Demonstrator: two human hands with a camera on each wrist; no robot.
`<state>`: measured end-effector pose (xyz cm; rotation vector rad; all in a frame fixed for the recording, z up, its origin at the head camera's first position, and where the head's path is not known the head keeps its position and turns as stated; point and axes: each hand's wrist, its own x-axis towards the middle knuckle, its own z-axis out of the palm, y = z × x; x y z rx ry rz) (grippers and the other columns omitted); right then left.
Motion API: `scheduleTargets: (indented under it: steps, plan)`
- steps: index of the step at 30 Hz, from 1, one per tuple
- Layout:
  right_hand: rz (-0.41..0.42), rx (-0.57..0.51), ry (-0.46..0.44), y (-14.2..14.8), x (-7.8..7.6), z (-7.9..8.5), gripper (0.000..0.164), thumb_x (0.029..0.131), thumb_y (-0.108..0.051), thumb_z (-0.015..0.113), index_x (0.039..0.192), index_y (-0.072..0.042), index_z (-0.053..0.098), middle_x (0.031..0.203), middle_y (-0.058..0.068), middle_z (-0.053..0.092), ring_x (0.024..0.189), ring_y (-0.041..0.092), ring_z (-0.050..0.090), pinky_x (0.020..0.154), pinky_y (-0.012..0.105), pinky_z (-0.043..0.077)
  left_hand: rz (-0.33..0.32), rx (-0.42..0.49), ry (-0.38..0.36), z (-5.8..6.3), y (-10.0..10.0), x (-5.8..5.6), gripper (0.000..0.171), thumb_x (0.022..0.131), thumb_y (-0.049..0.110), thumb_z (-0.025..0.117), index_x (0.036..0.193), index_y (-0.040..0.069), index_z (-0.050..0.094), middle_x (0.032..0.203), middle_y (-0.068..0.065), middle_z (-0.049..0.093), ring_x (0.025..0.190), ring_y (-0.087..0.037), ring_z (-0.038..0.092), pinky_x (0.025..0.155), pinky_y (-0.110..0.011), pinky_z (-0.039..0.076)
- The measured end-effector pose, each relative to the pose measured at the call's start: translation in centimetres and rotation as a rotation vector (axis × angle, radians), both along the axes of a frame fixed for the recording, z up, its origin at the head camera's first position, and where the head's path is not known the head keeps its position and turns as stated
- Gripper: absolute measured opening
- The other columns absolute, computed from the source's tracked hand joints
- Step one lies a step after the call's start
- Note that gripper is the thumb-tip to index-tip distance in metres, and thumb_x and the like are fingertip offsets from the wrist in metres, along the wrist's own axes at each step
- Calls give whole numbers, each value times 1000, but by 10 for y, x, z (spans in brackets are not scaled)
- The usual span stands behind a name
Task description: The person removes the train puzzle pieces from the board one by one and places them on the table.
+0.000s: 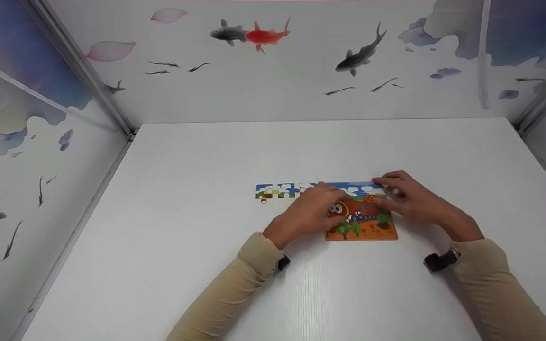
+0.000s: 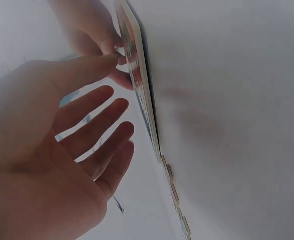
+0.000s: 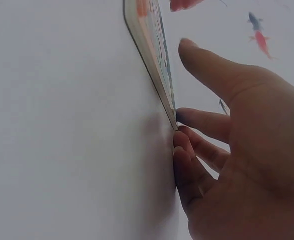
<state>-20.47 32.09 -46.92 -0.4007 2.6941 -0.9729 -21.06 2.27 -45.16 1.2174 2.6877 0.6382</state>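
Observation:
A picture puzzle board [image 1: 368, 229] lies flat on the white table, printed with an orange cartoon character with big eyes, green plants and a blue sky with clouds. My left hand [image 1: 307, 211] reaches over its left side, fingertips and thumb at the picture and partly covering it. In the left wrist view, its fingers are loosely spread and the thumb points at the board [image 2: 136, 75]. My right hand [image 1: 415, 199] is at the far right corner; the right wrist view shows fingertips against the board's edge [image 3: 154, 70], with the thumb held apart from it.
Several small puzzle pieces [image 1: 282, 190] extend in a strip left of the board, partly hidden behind my left hand. One small piece [image 1: 264, 201] sits just below the strip. White panels with printed fish [image 1: 266, 36] stand behind and left of the table [image 1: 183, 161].

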Motion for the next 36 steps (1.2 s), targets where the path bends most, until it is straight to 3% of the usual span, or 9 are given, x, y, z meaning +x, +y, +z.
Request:
scheduleTargets:
  steps: [6,13,24,36]
  plan:
    - [28,-9,49,4,0,-1,47,116,-25,54,160,-11,53,160,22,40,137,40,49,116,65,45,-8,-23,1,3,12,0,44,103,31,77,143,15,69,142,0,71,130,-20,62,112,-32,53]
    - [48,-4,80,6,-2,-2,46,113,-12,54,159,-9,54,157,23,42,135,39,50,115,64,46,-31,-43,1,2,24,-2,48,102,32,78,144,12,68,138,-2,73,125,-18,64,112,-29,52]
    - [69,-10,107,8,-2,-3,47,111,-6,56,158,-7,54,155,24,44,134,40,51,113,65,46,-26,-65,-7,0,49,-10,47,101,30,79,145,13,69,137,0,73,124,-15,64,112,-27,51]
    - [66,-8,98,5,-3,-3,47,111,-6,56,158,-8,55,154,24,45,133,39,51,111,61,47,52,-46,-132,2,57,-9,43,100,24,80,141,14,73,130,1,73,116,-12,60,103,-23,50]
